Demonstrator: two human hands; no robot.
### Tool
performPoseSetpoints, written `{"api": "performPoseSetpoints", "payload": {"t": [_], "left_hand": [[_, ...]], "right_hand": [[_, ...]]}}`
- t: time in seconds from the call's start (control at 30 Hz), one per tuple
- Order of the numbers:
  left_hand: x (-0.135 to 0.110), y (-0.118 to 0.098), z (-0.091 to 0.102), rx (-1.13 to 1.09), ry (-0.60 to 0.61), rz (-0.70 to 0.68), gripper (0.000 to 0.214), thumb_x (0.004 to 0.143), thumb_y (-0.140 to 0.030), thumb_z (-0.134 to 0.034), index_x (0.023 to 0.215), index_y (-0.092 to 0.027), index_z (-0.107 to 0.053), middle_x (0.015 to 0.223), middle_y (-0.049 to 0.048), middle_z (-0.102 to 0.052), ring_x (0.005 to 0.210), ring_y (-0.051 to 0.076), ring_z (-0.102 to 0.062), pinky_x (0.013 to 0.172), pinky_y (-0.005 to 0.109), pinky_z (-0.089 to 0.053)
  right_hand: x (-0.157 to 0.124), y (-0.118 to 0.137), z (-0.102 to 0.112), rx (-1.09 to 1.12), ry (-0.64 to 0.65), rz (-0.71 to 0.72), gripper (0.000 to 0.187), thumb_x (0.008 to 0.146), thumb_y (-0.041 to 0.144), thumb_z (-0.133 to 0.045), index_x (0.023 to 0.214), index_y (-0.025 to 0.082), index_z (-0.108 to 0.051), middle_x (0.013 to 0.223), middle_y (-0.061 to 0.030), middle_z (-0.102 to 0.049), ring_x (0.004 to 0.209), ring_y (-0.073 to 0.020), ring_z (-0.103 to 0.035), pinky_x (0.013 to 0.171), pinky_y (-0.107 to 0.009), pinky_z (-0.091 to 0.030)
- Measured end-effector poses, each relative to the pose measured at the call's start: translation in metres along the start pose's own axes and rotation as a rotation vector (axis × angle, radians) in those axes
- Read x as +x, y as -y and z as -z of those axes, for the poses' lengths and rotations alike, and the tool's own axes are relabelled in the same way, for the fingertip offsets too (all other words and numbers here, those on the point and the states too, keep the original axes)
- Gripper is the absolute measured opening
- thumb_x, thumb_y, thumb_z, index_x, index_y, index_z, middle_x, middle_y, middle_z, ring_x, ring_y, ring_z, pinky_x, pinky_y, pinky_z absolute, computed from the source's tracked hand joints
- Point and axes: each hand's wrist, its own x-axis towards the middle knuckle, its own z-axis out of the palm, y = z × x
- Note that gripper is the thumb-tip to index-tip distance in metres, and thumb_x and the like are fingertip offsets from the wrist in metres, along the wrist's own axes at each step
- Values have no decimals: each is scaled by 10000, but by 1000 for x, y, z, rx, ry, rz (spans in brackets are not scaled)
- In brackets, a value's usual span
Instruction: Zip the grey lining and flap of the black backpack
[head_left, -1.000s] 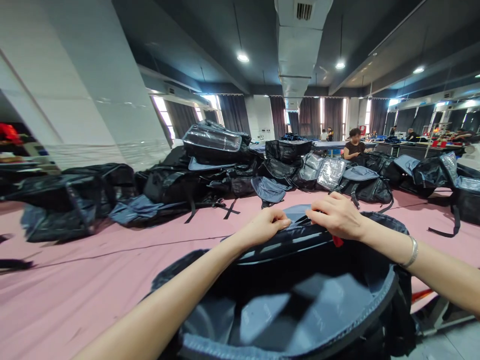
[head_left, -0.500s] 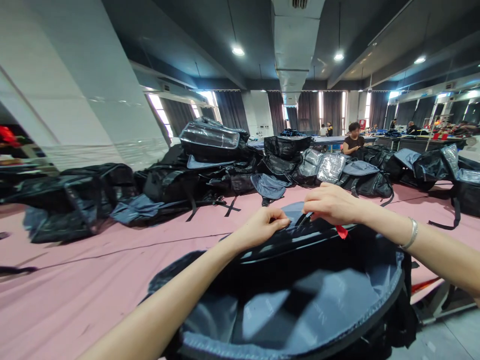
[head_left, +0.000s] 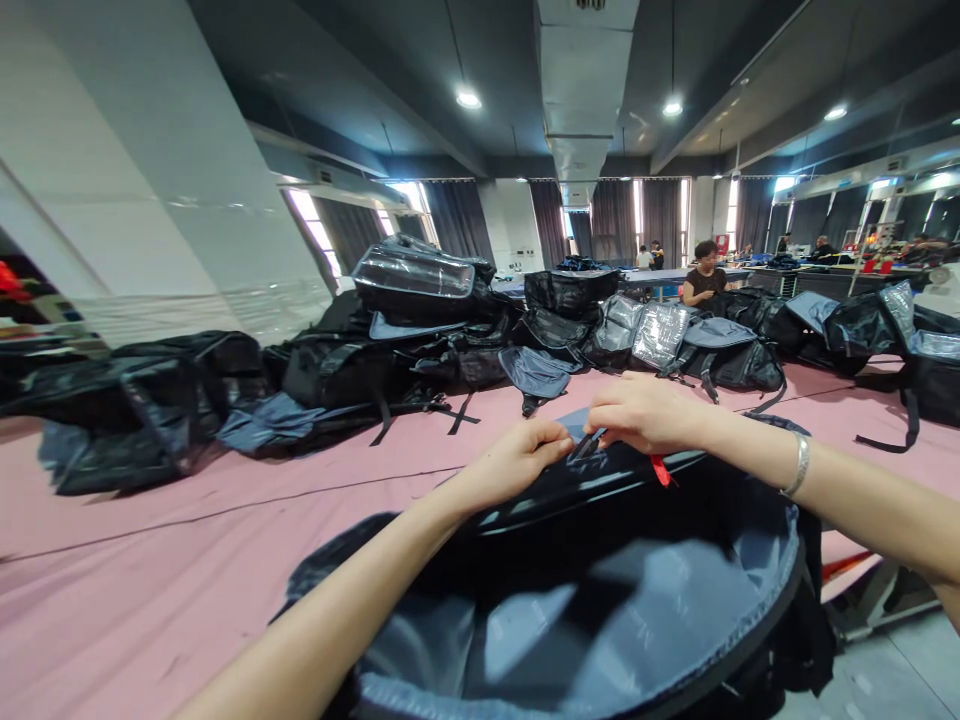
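Backpack (head_left: 600, 600) lay wide open on pink table (head_left: 150, 560), lining exposed. Left hand (head_left: 517, 462) pinched its far rim; right hand (head_left: 645, 415) gripped the small dark pull there, red tag (head_left: 660, 470) hanging below. Closing looked barely begun.

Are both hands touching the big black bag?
Touching. The head view shows the left hand and right hand pinching the black bag's far rim.

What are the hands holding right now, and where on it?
Both hands pinch the far rim of the open black bag: left hand on the rim fabric, right hand at a small dark pull beside a red tag.
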Motion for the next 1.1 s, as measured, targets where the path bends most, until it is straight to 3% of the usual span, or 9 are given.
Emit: {"api": "performPoseSetpoints", "payload": {"t": [0.17, 0.27, 0.4, 0.57, 0.7, 0.87, 1.1], "left_hand": [[-1, -4, -1, 37, -50, -24, 306, 790, -414, -404, 597, -178, -430, 577, -33, -382, 566, 112, -365, 527, 238, -309], [-4, -7, -2, 114, -130, -87, 247, 802, -360, -410, 668, -179, -509, 646, -8, -501, 635, 135, -459, 594, 252, -375], [-9, -8, -4, 271, -263, -246, 171, 830, -264, -415, 871, -192, -565, 836, 28, -595, 787, 151, -532, 719, 269, -424], [-16, -6, -9, 508, -347, -524, 233, 821, -119, -367, 857, -186, -587, 859, 43, -559, 720, 124, -518, 650, 236, -423], [-19, -13, -18, 769, -445, -620, 124, 812, -205, -482, 846, -165, -595, 849, 57, -573, 694, 147, -524, 636, 269, -424], [-16, -20, -37, 1019, -570, -490, 142, 850, -223, -471, 838, -154, -595, 866, 71, -596, 693, 160, -549, 613, 275, -424], [-19, -24, -38, 648, -501, -369, 152, 840, -203, -458, 778, -190, -595, 1021, 43, -568, 683, 106, -577, 618, 235, -444]], "right_hand": [[-1, -3, -8, -4, -37, 44, 83, 878, 229, -529, 873, 155, -564, 810, -21, -603, 775, -152, -503, 637, -282, -262], [-3, -2, -8, -11, -51, 12, 79, 879, 212, -513, 863, 155, -565, 784, -23, -591, 743, -151, -495, 629, -279, -259], [-10, -3, 0, -20, -27, -23, 85, 869, 188, -498, 872, 155, -576, 791, -40, -584, 728, -154, -488, 620, -275, -254], [-31, -4, 13, -38, -82, -104, 102, 875, 210, -493, 888, 161, -582, 856, -50, -589, 730, -148, -483, 621, -269, -260], [-50, -1, 21, -123, -103, -54, 135, 912, 222, -451, 908, 168, -574, 872, -43, -586, 756, -142, -482, 619, -274, -252], [-55, 4, 23, -213, -119, -54, 163, 924, 174, -416, 878, 169, -573, 823, -28, -590, 713, -135, -466, 615, -282, -244], [-47, 4, 19, -276, -118, -31, 202, 922, 145, -389, 841, 167, -573, 784, -23, -581, 700, -146, -448, 611, -284, -239]]}}
